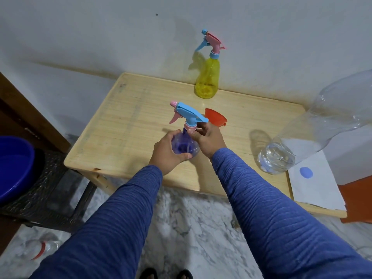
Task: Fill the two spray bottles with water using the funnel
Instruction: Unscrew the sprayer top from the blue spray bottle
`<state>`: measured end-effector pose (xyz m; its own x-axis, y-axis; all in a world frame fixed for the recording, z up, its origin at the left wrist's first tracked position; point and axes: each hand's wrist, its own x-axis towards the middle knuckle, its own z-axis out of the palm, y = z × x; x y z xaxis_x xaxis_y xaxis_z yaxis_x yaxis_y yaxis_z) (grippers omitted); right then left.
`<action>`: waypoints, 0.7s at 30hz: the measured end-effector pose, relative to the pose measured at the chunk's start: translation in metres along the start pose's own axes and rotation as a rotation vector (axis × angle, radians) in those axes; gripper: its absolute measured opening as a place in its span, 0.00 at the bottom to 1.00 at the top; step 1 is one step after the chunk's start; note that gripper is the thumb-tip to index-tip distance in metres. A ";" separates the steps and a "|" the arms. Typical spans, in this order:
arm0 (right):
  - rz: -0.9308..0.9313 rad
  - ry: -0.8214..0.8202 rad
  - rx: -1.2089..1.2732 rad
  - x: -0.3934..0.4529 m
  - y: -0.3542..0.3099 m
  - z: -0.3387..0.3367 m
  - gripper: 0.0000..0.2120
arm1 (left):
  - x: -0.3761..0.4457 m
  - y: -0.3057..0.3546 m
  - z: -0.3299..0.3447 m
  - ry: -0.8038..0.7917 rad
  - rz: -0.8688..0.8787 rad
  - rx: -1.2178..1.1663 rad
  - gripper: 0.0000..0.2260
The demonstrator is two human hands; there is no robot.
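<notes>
The purple spray bottle (184, 147) stands upright on the wooden table (128, 121), near the middle of its front edge. Both arms reach forward and down to it in ribbed blue sleeves (259, 200). The left hand (168, 153) wraps the bottle's round, see-through body from the left, fingers curled over the far side and thumb across the near side. The right hand (207, 138) comes in from the right, its thumb and fingertips pinching the pink collar (190, 127) at the neck, just under the blue spray head (189, 112) with its pink nozzle and trigger. A thin tube shows inside the bottle; whether the collar is tight or loose cannot be told.

Just behind the right hand, an orange plastic funnel (215, 117) sits on the table, seemingly wide mouth down, partly hidden by the fingers. The yellow spray bottle (207, 79) stands upright at the back edge against the white wall (100, 33), capped by a pink head with a blue trigger. Near the right front corner a large clear bottle (314, 129) holds a little water at its base. Beside it, at the right edge, lies white paper (314, 190) with a blue dot.

A blue basin (14, 166) rests on a dark stool to the left of the table, and a clear bottle (38, 247) lies on the marble floor.
</notes>
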<state>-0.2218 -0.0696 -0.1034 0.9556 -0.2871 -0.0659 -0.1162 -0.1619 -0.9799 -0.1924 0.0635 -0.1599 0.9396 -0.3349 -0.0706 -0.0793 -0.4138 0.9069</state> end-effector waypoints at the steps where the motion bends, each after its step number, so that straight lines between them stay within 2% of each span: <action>1: 0.000 0.003 -0.004 0.000 -0.001 0.000 0.14 | 0.000 0.000 0.000 0.000 0.002 0.002 0.38; 8: -0.004 -0.009 0.007 -0.001 -0.004 0.000 0.13 | 0.000 0.001 0.000 0.004 0.003 0.009 0.38; 11: -0.025 -0.027 0.015 -0.002 -0.004 -0.001 0.18 | -0.001 0.001 0.001 0.021 0.007 0.005 0.36; 14: -0.018 0.032 0.062 -0.002 -0.003 0.003 0.22 | -0.002 0.001 0.002 0.027 0.002 -0.010 0.35; 18: -0.032 0.158 0.085 0.001 0.001 0.010 0.17 | -0.002 0.003 0.000 0.011 0.005 -0.009 0.35; 21: -0.044 0.155 0.126 0.002 0.003 0.011 0.15 | 0.000 0.002 0.000 0.006 0.009 0.004 0.36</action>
<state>-0.2171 -0.0598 -0.1085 0.9048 -0.4257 -0.0023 -0.0311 -0.0608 -0.9977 -0.1924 0.0625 -0.1577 0.9409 -0.3332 -0.0601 -0.0887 -0.4139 0.9060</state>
